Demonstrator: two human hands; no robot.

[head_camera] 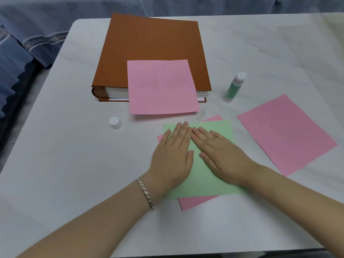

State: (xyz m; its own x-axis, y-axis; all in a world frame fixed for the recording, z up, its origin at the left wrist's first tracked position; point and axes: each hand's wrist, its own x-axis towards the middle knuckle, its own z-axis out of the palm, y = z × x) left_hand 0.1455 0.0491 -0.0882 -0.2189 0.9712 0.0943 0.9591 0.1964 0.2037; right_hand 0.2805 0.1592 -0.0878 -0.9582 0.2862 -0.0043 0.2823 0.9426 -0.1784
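Observation:
A green paper sheet (206,175) lies on a pink sheet (193,202) near the table's front middle. My left hand (172,157) and my right hand (221,155) both press flat on the green sheet, fingers straight, fingertips meeting near its top. A silver bracelet is on my left wrist. An uncapped green glue stick (233,88) stands upright to the right of the album. Its white cap (115,122) sits on the table to the left.
A closed brown album (149,45) lies at the back of the white marble table (65,164), with a pink sheet (162,86) hanging over its front edge. Another pink sheet (286,133) lies at the right. Blue fabric is behind the table.

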